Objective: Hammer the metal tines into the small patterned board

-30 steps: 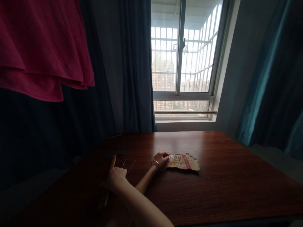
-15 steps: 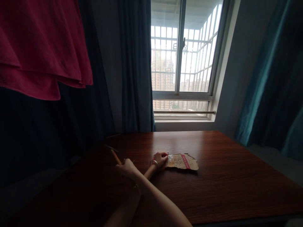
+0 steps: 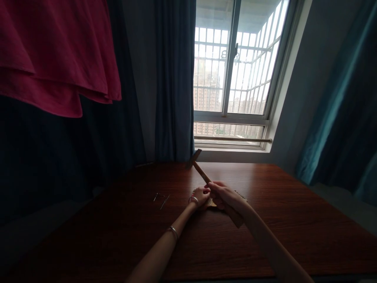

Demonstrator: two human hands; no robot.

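Observation:
My right hand (image 3: 222, 194) is wrapped round the wooden handle of a hammer (image 3: 202, 173). Its metal head is raised to the far left, above the table. Just left of it, my left hand (image 3: 200, 196), with a bangle at the wrist, rests in a pinch on a piece of cardboard (image 3: 211, 204). Half a second ago a thin upright nail showed at those fingertips; now my right hand hides that spot and most of the cardboard. Several loose nails (image 3: 165, 201) lie on the table to the left of my left hand.
The dark wooden table (image 3: 118, 239) reaches to the wall below a barred window (image 3: 232, 78). Blue curtains (image 3: 175, 82) hang on both sides. A pink cloth (image 3: 59, 59) hangs at the upper left.
My right hand has swung the hammer from the left, across my left forearm, to the right over the cardboard. The loose nails have come into plain view. My left hand stays in place.

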